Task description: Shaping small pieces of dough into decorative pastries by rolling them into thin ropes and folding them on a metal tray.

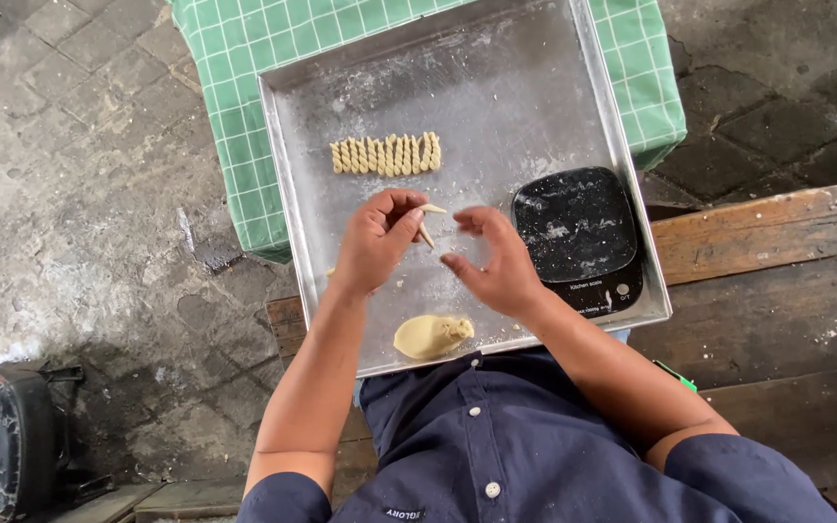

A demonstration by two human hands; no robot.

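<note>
Nearest me, a dough lump (432, 335) lies at the tray's (496, 107) 6 o'clock edge. I see my left hand (377, 240) pinching a thin dough stick (425, 222) that sticks out at its 3 o'clock side, long axis running roughly 5 to 12 o'clock. My right hand (492, 261), loosely curled and holding nothing, sits just beyond.

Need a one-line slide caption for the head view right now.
Left hand pinches a twisted dough strip over a floured metal tray, right hand open beside it, a row of finished twists beyond.
</note>
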